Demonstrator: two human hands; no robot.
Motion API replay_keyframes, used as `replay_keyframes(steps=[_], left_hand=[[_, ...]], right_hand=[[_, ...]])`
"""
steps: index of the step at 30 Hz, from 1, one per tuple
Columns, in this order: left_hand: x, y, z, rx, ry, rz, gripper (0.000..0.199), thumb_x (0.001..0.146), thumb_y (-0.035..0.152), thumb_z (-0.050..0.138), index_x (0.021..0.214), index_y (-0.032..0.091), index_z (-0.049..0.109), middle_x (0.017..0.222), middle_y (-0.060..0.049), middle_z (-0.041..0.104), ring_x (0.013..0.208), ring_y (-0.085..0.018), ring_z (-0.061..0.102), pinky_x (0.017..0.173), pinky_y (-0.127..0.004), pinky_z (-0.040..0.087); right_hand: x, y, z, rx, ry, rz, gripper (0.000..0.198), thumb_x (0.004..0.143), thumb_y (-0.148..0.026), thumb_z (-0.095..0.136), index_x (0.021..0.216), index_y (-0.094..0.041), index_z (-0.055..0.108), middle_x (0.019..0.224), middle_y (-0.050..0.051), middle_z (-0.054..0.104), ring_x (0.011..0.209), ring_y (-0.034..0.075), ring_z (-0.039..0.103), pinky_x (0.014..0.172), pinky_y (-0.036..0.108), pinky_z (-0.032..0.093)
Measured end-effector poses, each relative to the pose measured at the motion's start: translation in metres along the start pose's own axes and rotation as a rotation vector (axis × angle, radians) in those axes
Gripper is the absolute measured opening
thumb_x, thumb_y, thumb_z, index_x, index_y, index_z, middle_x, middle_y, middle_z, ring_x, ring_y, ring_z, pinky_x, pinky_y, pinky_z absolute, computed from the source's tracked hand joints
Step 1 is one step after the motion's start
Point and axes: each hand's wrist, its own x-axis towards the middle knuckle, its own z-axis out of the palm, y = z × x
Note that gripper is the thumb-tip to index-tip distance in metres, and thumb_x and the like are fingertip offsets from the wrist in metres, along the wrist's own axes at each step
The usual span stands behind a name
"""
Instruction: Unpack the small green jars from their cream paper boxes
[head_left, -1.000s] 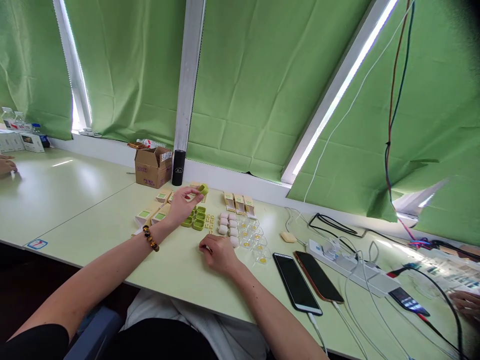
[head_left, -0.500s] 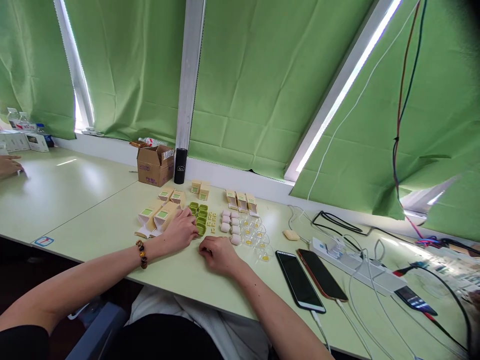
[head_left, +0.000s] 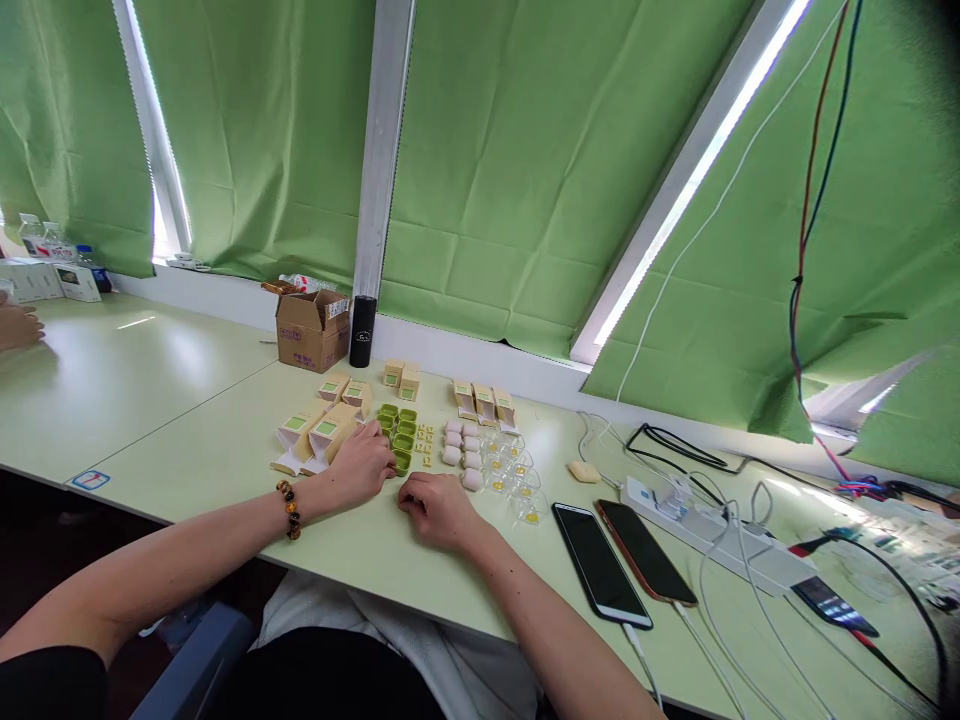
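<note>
My left hand (head_left: 363,465) lies at the left side of two rows of small green square cups (head_left: 403,443), its fingers bent and closed against the nearest ones. What its fingertips hold, if anything, is hidden. Close on its left stand several cream cardboard boxes (head_left: 327,430) with green labels. My right hand (head_left: 436,508) rests on the table, fingers curled in, with nothing visible in them. Beyond it are tiny yellowish pieces (head_left: 425,434), two columns of pale pink rounded blocks (head_left: 471,460), and several clear domed covers (head_left: 526,480) with yellow spots.
A cardboard carton (head_left: 311,335) and a black cylinder (head_left: 361,332) stand at the back. Two phones (head_left: 600,563) lie on the right, by a white power strip (head_left: 712,530) with tangled cables. Another person's hand (head_left: 19,325) is at the far left.
My left hand has shifted very slightly beside the green cups. My right hand stays put. The other person's hand at far left has drawn back a little leftwards.
</note>
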Motion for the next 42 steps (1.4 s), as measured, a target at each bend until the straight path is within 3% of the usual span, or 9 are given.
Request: replay_keyframes(steps=[5, 11, 17, 20, 25, 30, 36, 42], left_hand=[[-0.001, 0.002, -0.006, 0.107, -0.031, -0.025, 0.011, 0.088, 0.026, 0.068, 0.084, 0.022, 0.078, 0.082, -0.010, 0.071, 0.102, -0.033, 0.053, 0.084, -0.045, 0.039], [0.011, -0.007, -0.028, 0.089, 0.122, -0.042, 0.017, 0.090, 0.035, 0.068, 0.093, 0.023, 0.080, 0.086, -0.009, 0.074, 0.103, -0.032, 0.053, 0.087, -0.045, 0.039], [0.053, -0.036, -0.043, 0.156, 0.279, -0.091, 0.025, 0.095, 0.031, 0.057, 0.108, 0.022, 0.077, 0.099, -0.012, 0.073, 0.110, -0.035, 0.047, 0.093, -0.049, 0.037], [0.083, -0.051, -0.034, 0.220, 0.222, -0.129, 0.028, 0.094, 0.026, 0.055, 0.115, 0.019, 0.072, 0.106, -0.015, 0.069, 0.114, -0.037, 0.045, 0.096, -0.051, 0.036], [0.127, -0.070, -0.002, 0.330, 0.069, -0.194, 0.042, 0.090, 0.020, 0.056, 0.132, 0.015, 0.059, 0.134, -0.021, 0.055, 0.130, -0.039, 0.038, 0.104, -0.054, 0.032], [0.152, -0.086, 0.031, 0.350, 0.005, -0.223, 0.061, 0.083, 0.014, 0.060, 0.143, 0.013, 0.052, 0.137, -0.024, 0.053, 0.133, -0.040, 0.039, 0.106, -0.056, 0.032], [0.166, -0.098, 0.047, 0.314, -0.019, -0.246, 0.041, 0.083, 0.018, 0.065, 0.123, 0.013, 0.065, 0.139, -0.024, 0.052, 0.137, -0.042, 0.036, 0.109, -0.057, 0.028], [0.167, -0.097, 0.045, 0.189, -0.009, -0.260, 0.034, 0.084, 0.017, 0.063, 0.117, 0.013, 0.062, 0.123, -0.022, 0.064, 0.129, -0.037, 0.041, 0.108, -0.052, 0.030]], right_hand=[[0.001, -0.001, -0.003, 0.000, -0.030, 0.022, 0.016, 0.082, -0.009, 0.065, 0.087, -0.022, 0.074, 0.089, 0.001, 0.077, 0.077, 0.017, 0.067, 0.064, 0.026, 0.037], [0.001, -0.003, -0.003, 0.003, -0.029, 0.015, 0.015, 0.083, -0.011, 0.065, 0.089, -0.022, 0.074, 0.088, 0.002, 0.076, 0.075, 0.016, 0.065, 0.064, 0.027, 0.035], [0.001, -0.004, -0.004, 0.034, -0.017, 0.021, 0.011, 0.087, -0.014, 0.067, 0.091, -0.022, 0.073, 0.089, 0.002, 0.075, 0.076, 0.016, 0.064, 0.065, 0.026, 0.036], [0.001, -0.005, -0.005, 0.032, -0.021, 0.020, 0.009, 0.088, -0.016, 0.068, 0.092, -0.022, 0.074, 0.090, 0.002, 0.075, 0.075, 0.016, 0.064, 0.064, 0.026, 0.034], [0.001, -0.006, -0.006, 0.031, -0.014, 0.007, 0.009, 0.089, -0.017, 0.068, 0.092, -0.022, 0.074, 0.089, 0.002, 0.075, 0.074, 0.015, 0.064, 0.063, 0.027, 0.034], [0.000, -0.006, -0.005, 0.018, -0.016, 0.007, 0.008, 0.088, -0.017, 0.068, 0.091, -0.022, 0.074, 0.088, 0.001, 0.075, 0.073, 0.015, 0.063, 0.063, 0.027, 0.033], [0.000, -0.008, -0.008, -0.003, -0.037, 0.014, 0.007, 0.089, -0.018, 0.067, 0.091, -0.022, 0.073, 0.089, 0.002, 0.075, 0.075, 0.015, 0.064, 0.063, 0.027, 0.032], [0.001, -0.010, -0.009, 0.001, -0.042, 0.011, 0.007, 0.089, -0.020, 0.068, 0.093, -0.022, 0.073, 0.093, 0.001, 0.076, 0.078, 0.016, 0.066, 0.064, 0.027, 0.034]])
